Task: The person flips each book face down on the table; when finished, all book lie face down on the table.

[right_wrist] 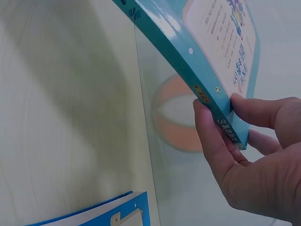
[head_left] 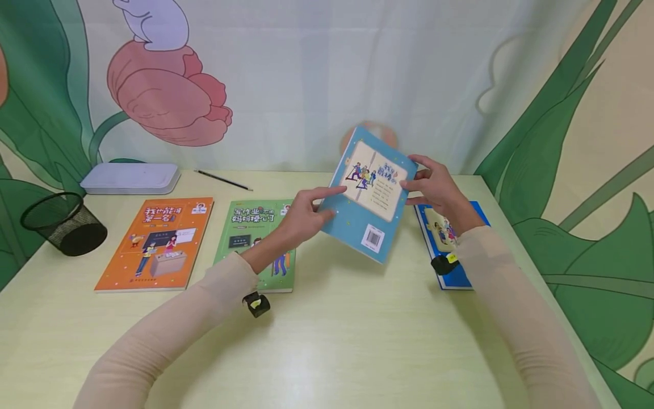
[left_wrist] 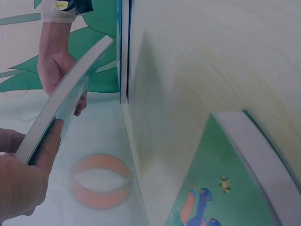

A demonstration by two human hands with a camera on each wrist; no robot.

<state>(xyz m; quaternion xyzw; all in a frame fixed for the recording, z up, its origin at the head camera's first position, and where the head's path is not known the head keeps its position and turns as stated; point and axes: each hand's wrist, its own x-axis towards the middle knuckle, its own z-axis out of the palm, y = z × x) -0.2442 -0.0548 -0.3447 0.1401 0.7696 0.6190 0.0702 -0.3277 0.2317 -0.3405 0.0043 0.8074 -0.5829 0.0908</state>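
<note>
A light blue book (head_left: 352, 213) is held tilted above the table, its back cover with a barcode facing the head camera. My left hand (head_left: 305, 216) pinches its left edge; in the left wrist view the fingers (left_wrist: 49, 146) lie on one cover by the page edges. At the upper right corner my right hand (head_left: 434, 184) grips the book; the right wrist view shows the thumb (right_wrist: 258, 110) on the cover and other fingers around the spine. Below the left wrist lies a green book (head_left: 230, 241), partly covered by that arm. A dark blue book (head_left: 431, 236) lies beneath the right wrist, partly hidden.
An orange book (head_left: 168, 244) lies on the left of the table (head_left: 347, 341). Behind it are a pale pencil case (head_left: 130, 178) and a black pencil (head_left: 223, 179). A black mesh basket (head_left: 66, 224) leans at the far left. A printed curtain (head_left: 291, 85) hangs along the back edge.
</note>
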